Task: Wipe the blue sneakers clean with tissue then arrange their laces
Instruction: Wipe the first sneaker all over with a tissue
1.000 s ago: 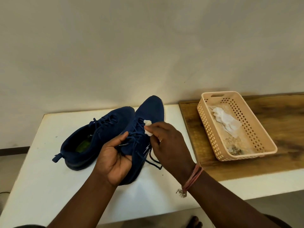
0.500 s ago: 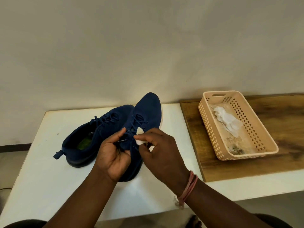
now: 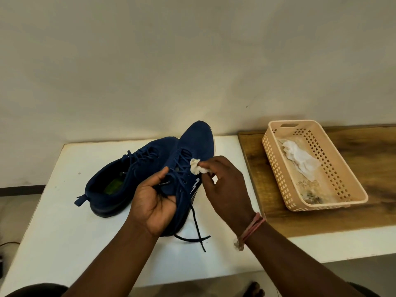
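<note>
Two dark blue fabric sneakers sit side by side on a white rectangular table [image 3: 64,221], toes toward the wall. The left sneaker [image 3: 120,179] lies behind the left hand [image 3: 154,202], which holds the right sneaker [image 3: 192,144]. The right hand [image 3: 227,189] presses a crumpled white tissue wad [image 3: 196,168] on its laces. To the right, a perforated beige plastic basket [image 3: 334,168] rests on a brown wooden board [image 3: 375,157], a white tissue sheet [image 3: 300,157] inside.
</note>
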